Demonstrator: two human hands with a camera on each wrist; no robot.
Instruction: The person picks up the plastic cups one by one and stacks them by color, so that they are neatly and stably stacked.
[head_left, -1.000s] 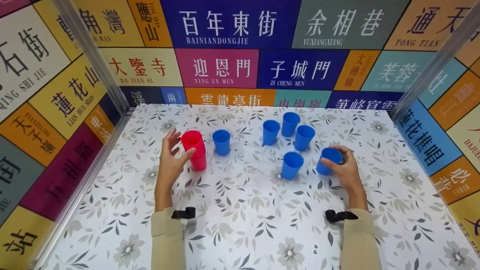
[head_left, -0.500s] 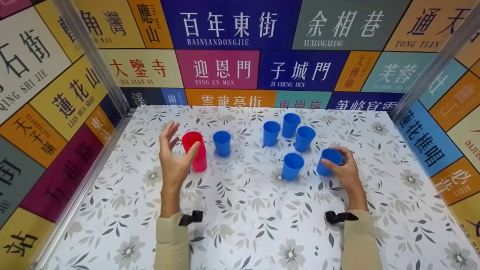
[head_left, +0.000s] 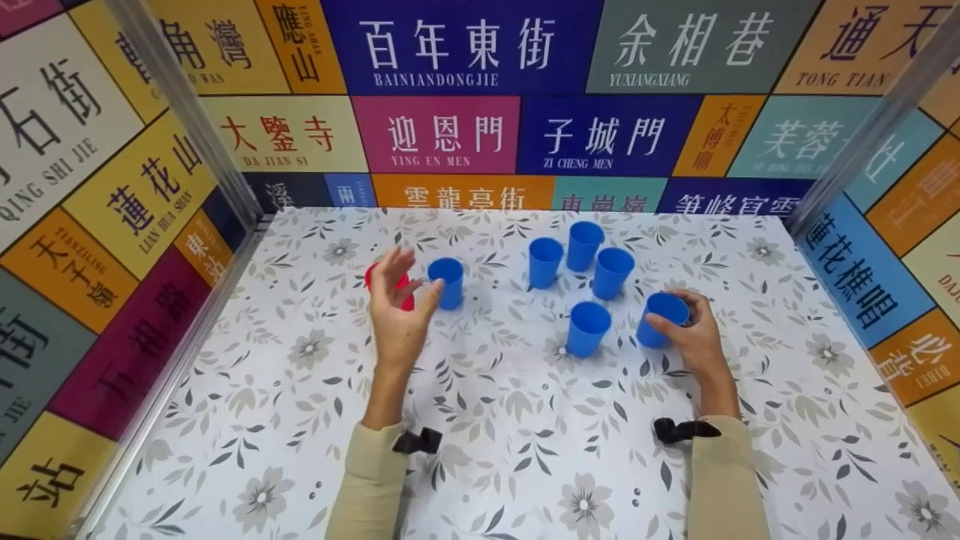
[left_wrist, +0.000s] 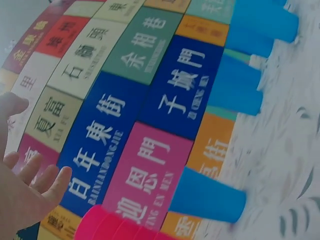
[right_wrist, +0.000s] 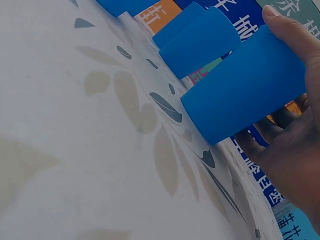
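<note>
My left hand [head_left: 400, 326] hangs in the air with its fingers spread and nothing in them. It covers most of a stack of red cups [left_wrist: 107, 225], whose ridged rims show in the left wrist view. Just right of that hand a single blue cup [head_left: 451, 285] stands upright, the thumb tip overlapping its edge in the head view. My right hand [head_left: 703, 341] grips another blue cup [right_wrist: 245, 85] from its right side, thumb at the near side of the rim and fingers round the back. That cup stands upright on the table.
Left of the gripped cup stands a blue cup [head_left: 588, 330]. Farther back, a cluster of three blue cups [head_left: 545, 264] stands close together. The table has a white floral cover [head_left: 495, 450]. Panels printed with street names [head_left: 442, 135] wall in the back and both sides.
The left hand leaves the side of the red stack and shifts right, now in front of it toward the single blue cup. My right hand keeps its grip, and the cups stay in place.
</note>
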